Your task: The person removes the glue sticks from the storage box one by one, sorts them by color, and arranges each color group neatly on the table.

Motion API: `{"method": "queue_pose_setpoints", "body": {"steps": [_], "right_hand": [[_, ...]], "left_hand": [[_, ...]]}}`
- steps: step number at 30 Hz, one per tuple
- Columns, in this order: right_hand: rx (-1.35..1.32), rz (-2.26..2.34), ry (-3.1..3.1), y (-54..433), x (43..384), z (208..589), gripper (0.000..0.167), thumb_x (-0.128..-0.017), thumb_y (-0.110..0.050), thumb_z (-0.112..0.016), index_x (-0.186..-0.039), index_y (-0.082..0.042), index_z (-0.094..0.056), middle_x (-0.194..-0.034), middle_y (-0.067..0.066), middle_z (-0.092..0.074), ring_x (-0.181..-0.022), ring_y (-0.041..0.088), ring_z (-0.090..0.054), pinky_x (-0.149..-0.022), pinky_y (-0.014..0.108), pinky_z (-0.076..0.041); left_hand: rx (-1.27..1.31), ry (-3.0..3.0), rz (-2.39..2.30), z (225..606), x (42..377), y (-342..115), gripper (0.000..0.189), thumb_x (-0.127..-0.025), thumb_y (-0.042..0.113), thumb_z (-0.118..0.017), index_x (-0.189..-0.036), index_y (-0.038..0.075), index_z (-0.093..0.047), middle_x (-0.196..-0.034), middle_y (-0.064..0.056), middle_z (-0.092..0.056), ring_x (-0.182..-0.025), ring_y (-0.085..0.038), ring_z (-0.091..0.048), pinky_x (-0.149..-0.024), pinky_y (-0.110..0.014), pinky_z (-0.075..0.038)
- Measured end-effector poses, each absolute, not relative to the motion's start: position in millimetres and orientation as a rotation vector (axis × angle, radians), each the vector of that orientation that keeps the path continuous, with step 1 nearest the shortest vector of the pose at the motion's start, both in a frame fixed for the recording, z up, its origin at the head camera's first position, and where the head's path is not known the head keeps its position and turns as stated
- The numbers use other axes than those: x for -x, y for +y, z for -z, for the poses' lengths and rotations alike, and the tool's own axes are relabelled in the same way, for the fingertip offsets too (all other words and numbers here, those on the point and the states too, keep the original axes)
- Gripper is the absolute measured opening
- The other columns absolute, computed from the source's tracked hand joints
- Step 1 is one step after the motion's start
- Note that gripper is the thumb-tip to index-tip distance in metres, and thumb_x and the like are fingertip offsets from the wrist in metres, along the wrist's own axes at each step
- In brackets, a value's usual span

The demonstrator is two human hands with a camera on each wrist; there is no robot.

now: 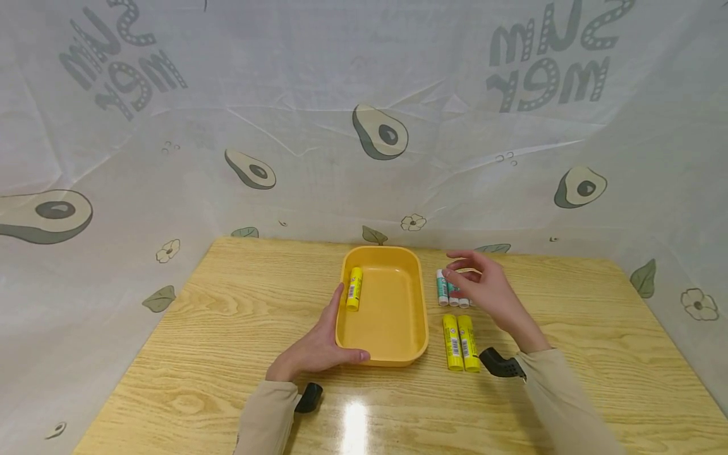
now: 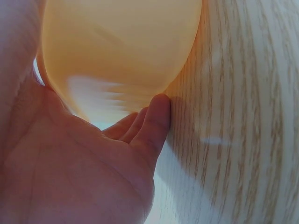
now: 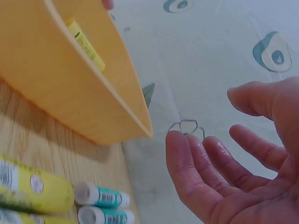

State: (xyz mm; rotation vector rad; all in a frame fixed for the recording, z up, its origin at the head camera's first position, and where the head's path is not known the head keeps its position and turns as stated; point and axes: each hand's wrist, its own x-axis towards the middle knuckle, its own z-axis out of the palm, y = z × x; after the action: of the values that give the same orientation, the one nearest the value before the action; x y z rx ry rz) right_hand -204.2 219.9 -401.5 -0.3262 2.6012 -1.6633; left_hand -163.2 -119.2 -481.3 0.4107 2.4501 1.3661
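Note:
A yellow-orange plastic tray (image 1: 382, 316) stands in the middle of the table, with one yellow glue stick (image 1: 354, 289) lying along its left wall. My left hand (image 1: 318, 341) holds the tray round its near left corner, thumb along the near side and fingers against the left wall. To the right, my right hand (image 1: 483, 284) hovers over a row of small white-and-teal glue sticks (image 1: 442, 288), partly covering them. Its fingers are loosely bent, thumb apart from them, with nothing between in the right wrist view. Two yellow glue sticks (image 1: 453, 343) lie side by side nearer me.
The wooden table (image 1: 227, 316) reaches back to a pale curtain (image 1: 307, 126) printed with avocados and flowers. Black bands (image 1: 500, 364) sit at both wrists.

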Motion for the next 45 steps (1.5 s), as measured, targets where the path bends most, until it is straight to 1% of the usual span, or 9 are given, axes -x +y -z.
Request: {"method": "queue_pose_setpoints", "body": {"steps": [4,7,9,14,21,26,30,37,45], "right_hand": [[0.339,1.704,2.556,209,209,398,0.047,-0.103,-0.024,-0.064,-0.143,-0.004,-0.050,-0.129,0.024,-0.058,-0.099,0.015,-0.069,-0.082,0.037,-0.064],[0.346,1.737,2.525,201,213,398,0.046,-0.103,-0.023,-0.063,-0.142,-0.003,-0.050,-0.128,0.024,-0.058,-0.096,0.009,-0.068,-0.084,0.039,-0.063],[0.349,1.764,2.498,196,216,399,0.044,-0.103,-0.021,-0.063,-0.141,-0.003,-0.051,-0.127,0.024,-0.057,-0.097,0.013,-0.068,-0.083,0.039,-0.063],[0.368,1.809,2.452,183,224,401,0.041,-0.102,-0.017,-0.064,-0.138,-0.002,-0.052,-0.126,0.024,-0.058,-0.103,0.029,-0.069,-0.081,0.037,-0.064],[0.382,1.842,2.422,163,232,400,0.042,-0.102,-0.018,-0.065,-0.138,-0.001,-0.053,-0.126,0.023,-0.059,-0.098,0.016,-0.069,-0.084,0.044,-0.063],[0.383,1.830,2.437,147,238,395,0.041,-0.101,-0.018,-0.066,-0.138,-0.003,-0.055,-0.126,0.022,-0.059,-0.099,0.021,-0.069,-0.085,0.045,-0.062],[0.393,1.848,2.422,138,242,396,0.039,-0.101,-0.018,-0.066,-0.137,-0.004,-0.056,-0.126,0.022,-0.059,-0.100,0.023,-0.068,-0.085,0.047,-0.062],[0.377,1.816,2.430,129,252,406,0.039,-0.101,-0.019,-0.066,-0.136,-0.005,-0.056,-0.126,0.020,-0.059,-0.100,0.025,-0.068,-0.085,0.044,-0.062],[0.312,1.829,2.371,116,260,414,0.040,-0.100,-0.016,-0.066,-0.136,-0.001,-0.055,-0.125,0.020,-0.058,-0.112,0.042,-0.064,-0.082,0.039,-0.063]], "left_hand": [[-0.403,2.450,-1.366,481,163,-120,0.136,-0.075,0.051,-0.088,-0.162,0.038,0.015,-0.174,-0.009,0.003,-0.159,-0.034,-0.014,-0.125,-0.061,-0.021],[-0.405,2.445,-1.376,481,163,-120,0.136,-0.074,0.051,-0.088,-0.162,0.039,0.015,-0.174,-0.008,0.003,-0.159,-0.033,-0.013,-0.125,-0.061,-0.021],[-0.408,2.441,-1.379,481,163,-120,0.136,-0.075,0.051,-0.088,-0.162,0.039,0.015,-0.174,-0.008,0.003,-0.159,-0.033,-0.013,-0.125,-0.061,-0.021],[-0.412,2.438,-1.386,482,163,-121,0.136,-0.075,0.051,-0.088,-0.162,0.039,0.015,-0.174,-0.008,0.003,-0.159,-0.033,-0.013,-0.125,-0.061,-0.021],[-0.404,2.432,-1.392,482,163,-121,0.138,-0.073,0.052,-0.089,-0.161,0.041,0.017,-0.174,-0.006,0.002,-0.159,-0.031,-0.013,-0.126,-0.060,-0.020],[-0.398,2.427,-1.387,481,163,-121,0.138,-0.073,0.054,-0.089,-0.160,0.044,0.018,-0.174,-0.004,0.003,-0.159,-0.030,-0.012,-0.127,-0.059,-0.019],[-0.408,2.427,-1.384,481,164,-121,0.138,-0.073,0.054,-0.088,-0.161,0.042,0.018,-0.174,-0.004,0.002,-0.159,-0.030,-0.013,-0.127,-0.059,-0.019],[-0.419,2.421,-1.387,480,164,-120,0.138,-0.074,0.053,-0.088,-0.161,0.040,0.018,-0.174,-0.004,0.001,-0.159,-0.030,-0.012,-0.127,-0.059,-0.018],[-0.414,2.429,-1.375,481,164,-120,0.138,-0.074,0.055,-0.088,-0.160,0.043,0.020,-0.174,-0.002,0.004,-0.160,-0.029,-0.010,-0.127,-0.058,-0.019]]}}
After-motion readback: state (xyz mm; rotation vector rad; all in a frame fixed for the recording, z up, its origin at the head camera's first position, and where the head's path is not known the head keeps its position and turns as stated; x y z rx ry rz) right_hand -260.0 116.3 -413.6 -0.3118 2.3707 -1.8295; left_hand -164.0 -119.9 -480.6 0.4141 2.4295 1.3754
